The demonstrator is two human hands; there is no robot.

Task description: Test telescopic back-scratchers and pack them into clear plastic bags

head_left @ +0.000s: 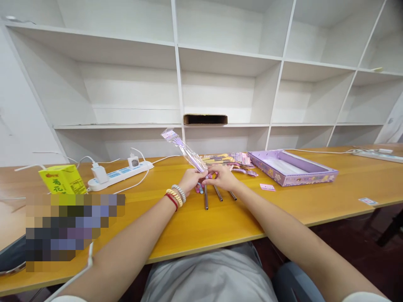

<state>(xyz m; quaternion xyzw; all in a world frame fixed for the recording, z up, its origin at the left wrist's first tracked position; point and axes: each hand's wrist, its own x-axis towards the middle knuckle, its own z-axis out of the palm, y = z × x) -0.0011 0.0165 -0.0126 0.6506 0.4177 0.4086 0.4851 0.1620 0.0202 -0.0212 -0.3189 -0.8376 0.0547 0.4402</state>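
Observation:
A long clear plastic packet (190, 157) with a printed top card leans up and to the left over the table. Inside it shows a purple pronged head, like a small fork or back scratcher. My left hand (189, 181) is closed around the packet's lower end. At that same end, the fingertips of my right hand (224, 178) pinch together beside my left fingers; the exact bit they grip is partly hidden. Below both hands lie several metal rods (206, 198), and small pink and blue ends (199, 188) peek out under my left hand.
Behind my hands is a pile of yellow and purple packaged items (228, 160). A purple tray-like box (310, 178) sits to the right, near a small pink card (267, 187). On the left are a power strip (121, 174) with cords and a yellow carton (64, 179). White shelving (141, 88) rises behind.

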